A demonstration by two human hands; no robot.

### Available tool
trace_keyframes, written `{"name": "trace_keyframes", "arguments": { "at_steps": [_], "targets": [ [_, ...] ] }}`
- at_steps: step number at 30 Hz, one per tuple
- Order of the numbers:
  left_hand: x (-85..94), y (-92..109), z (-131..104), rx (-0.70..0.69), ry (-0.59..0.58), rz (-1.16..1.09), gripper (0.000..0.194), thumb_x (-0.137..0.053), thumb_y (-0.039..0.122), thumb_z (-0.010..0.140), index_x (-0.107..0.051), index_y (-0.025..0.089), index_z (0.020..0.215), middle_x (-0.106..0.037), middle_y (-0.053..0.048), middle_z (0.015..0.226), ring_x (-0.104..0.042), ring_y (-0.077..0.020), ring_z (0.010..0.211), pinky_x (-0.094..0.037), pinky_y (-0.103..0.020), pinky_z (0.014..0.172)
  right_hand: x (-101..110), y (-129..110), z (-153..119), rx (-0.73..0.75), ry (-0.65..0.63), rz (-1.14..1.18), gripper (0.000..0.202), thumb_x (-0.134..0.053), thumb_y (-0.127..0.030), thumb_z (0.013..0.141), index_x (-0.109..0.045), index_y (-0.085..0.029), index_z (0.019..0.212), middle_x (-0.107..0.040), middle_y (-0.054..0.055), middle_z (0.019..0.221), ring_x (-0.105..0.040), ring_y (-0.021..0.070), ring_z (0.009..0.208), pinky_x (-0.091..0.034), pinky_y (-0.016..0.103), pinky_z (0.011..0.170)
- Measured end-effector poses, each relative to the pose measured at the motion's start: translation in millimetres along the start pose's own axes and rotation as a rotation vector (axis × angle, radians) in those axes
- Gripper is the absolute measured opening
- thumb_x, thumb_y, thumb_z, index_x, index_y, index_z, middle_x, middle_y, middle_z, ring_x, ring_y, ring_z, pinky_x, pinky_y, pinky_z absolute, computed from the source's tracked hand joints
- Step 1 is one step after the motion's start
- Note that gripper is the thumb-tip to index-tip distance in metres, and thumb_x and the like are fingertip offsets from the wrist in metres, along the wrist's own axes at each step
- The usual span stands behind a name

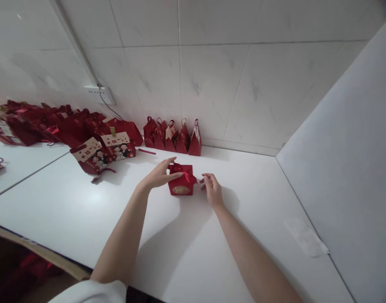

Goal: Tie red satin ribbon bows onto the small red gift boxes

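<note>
A small red box (182,185) with a gold oval label on its front stands upright on the white table (243,168). A red ribbon bow (185,173) lies across its top. My left hand (159,173) is at the box's left side, fingers spread, the thumb reaching over the front by the bow and the other fingers behind. Just right of the box is my right hand (212,188), its fingers curled near the ribbon's end but apart from the box; what they hold, if anything, is too small to make out.
Behind, a row of several red gift boxes (171,141) stands by the tiled wall. Printed boxes (119,147) and a heap of red bags (63,126) lie left. A red strip (147,151), a wall socket (99,94) and a white packet (306,237) also show.
</note>
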State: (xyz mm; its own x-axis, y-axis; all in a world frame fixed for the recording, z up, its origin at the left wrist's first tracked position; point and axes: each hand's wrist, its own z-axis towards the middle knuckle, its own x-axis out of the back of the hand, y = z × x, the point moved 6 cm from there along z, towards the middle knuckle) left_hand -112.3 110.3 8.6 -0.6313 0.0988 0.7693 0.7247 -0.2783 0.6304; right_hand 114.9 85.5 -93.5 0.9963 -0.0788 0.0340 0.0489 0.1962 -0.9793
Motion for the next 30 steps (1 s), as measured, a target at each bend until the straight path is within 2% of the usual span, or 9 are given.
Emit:
{"name": "trace_keyframes", "arguments": {
  "at_steps": [5, 8, 11, 13, 17, 20, 22, 26, 30],
  "targets": [
    [-17.3, 23.7, -41.4, -0.033, 0.098, -0.046, 0.054, -0.056, 0.054, 0.089, -0.051, 0.026, 0.135, -0.061, -0.010, 0.131, -0.058, -0.0265, 0.121, -0.050, -0.040, 0.097, 6.0, -5.3, -0.3, -0.016, 0.032, 0.047, 0.043, -0.037, -0.055, 0.095, -0.060, -0.019, 0.104, -0.063, 0.004, 0.087, -0.059, 0.0144, 0.068, -0.049, 0.027, 0.064],
    [-22.1, 27.0, -51.4, -0.066, 0.167, -0.020, 0.047, -0.058, 0.051, 0.089, -0.056, 0.025, 0.128, -0.066, -0.008, 0.119, -0.063, -0.0244, 0.111, -0.050, -0.041, 0.095, 10.1, -14.0, 5.1, -0.028, 0.010, 0.054, 0.044, -0.037, -0.055, 0.095, -0.059, -0.018, 0.103, -0.063, 0.006, 0.092, -0.060, 0.0150, 0.071, -0.051, 0.029, 0.068],
    [-27.1, 26.2, -52.0, -0.049, 0.175, -0.054, 0.044, -0.060, 0.049, 0.088, -0.057, 0.025, 0.124, -0.068, -0.005, 0.107, -0.065, -0.0212, 0.097, -0.052, -0.041, 0.091, 19.0, -39.0, 11.0, -0.014, -0.074, 0.035, 0.038, -0.049, -0.054, 0.091, -0.062, -0.019, 0.099, -0.066, 0.007, 0.099, -0.063, 0.0173, 0.084, -0.052, 0.032, 0.080],
    [-30.3, 24.2, -50.2, -0.012, 0.180, -0.097, 0.041, -0.063, 0.049, 0.086, -0.058, 0.024, 0.118, -0.068, -0.005, 0.102, -0.065, -0.0205, 0.093, -0.053, -0.040, 0.087, 25.3, -62.4, 11.4, -0.001, -0.176, -0.008, 0.032, -0.057, -0.050, 0.088, -0.066, -0.021, 0.097, -0.068, 0.006, 0.105, -0.062, 0.0201, 0.100, -0.049, 0.034, 0.090],
    [-36.2, 22.9, -47.2, 0.014, 0.225, -0.212, 0.033, -0.066, 0.046, 0.084, -0.059, 0.022, 0.105, -0.068, -0.004, 0.098, -0.065, -0.0200, 0.091, -0.055, -0.038, 0.082, 31.5, -100.6, -1.3, -0.035, -0.438, -0.280, 0.039, -0.057, -0.049, 0.090, -0.056, -0.030, 0.124, -0.056, 0.005, 0.136, -0.052, 0.0231, 0.125, -0.047, 0.040, 0.098],
    [-36.9, 28.6, -47.6, -0.059, 0.272, -0.234, 0.022, -0.065, 0.041, 0.086, -0.061, 0.021, 0.096, -0.066, -0.004, 0.097, -0.064, -0.0184, 0.090, -0.055, -0.035, 0.081, 30.6, -118.6, -21.3, -0.058, -0.691, -0.441, 0.052, -0.064, -0.045, 0.086, -0.050, -0.033, 0.135, -0.050, 0.004, 0.145, -0.050, 0.0261, 0.129, -0.044, 0.045, 0.104],
    [-34.0, 35.1, -50.1, -0.127, 0.314, -0.186, 0.015, -0.065, 0.036, 0.087, -0.062, 0.021, 0.089, -0.064, -0.005, 0.099, -0.062, -0.0175, 0.090, -0.053, -0.033, 0.079, 33.5, -128.1, -32.5, -0.054, -0.771, -0.536, 0.053, -0.062, -0.043, 0.087, -0.049, -0.034, 0.137, -0.051, 0.004, 0.144, -0.052, 0.0276, 0.127, -0.044, 0.047, 0.104],
    [-30.3, 46.6, -56.0, -0.158, 0.309, -0.076, 0.015, -0.063, 0.032, 0.088, -0.062, 0.019, 0.080, -0.061, -0.003, 0.089, -0.056, -0.0151, 0.079, -0.046, -0.029, 0.070, 40.2, -136.1, -37.9, -0.058, -0.690, -0.716, 0.054, -0.059, -0.043, 0.088, -0.047, -0.032, 0.140, -0.055, 0.006, 0.140, -0.053, 0.0294, 0.126, -0.047, 0.048, 0.100],
    [-37.0, 48.0, -58.7, -0.014, 0.103, -0.191, 0.027, -0.058, 0.040, 0.091, -0.061, 0.017, 0.075, -0.051, 0.002, 0.062, -0.041, -0.0104, 0.057, -0.033, -0.025, 0.055, 27.0, -129.9, -31.5, 0.066, -0.605, -0.903, 0.084, -0.072, -0.046, 0.076, -0.034, -0.027, 0.148, -0.035, 0.006, 0.157, -0.031, 0.0310, 0.144, -0.035, 0.051, 0.113]
  ]
}}
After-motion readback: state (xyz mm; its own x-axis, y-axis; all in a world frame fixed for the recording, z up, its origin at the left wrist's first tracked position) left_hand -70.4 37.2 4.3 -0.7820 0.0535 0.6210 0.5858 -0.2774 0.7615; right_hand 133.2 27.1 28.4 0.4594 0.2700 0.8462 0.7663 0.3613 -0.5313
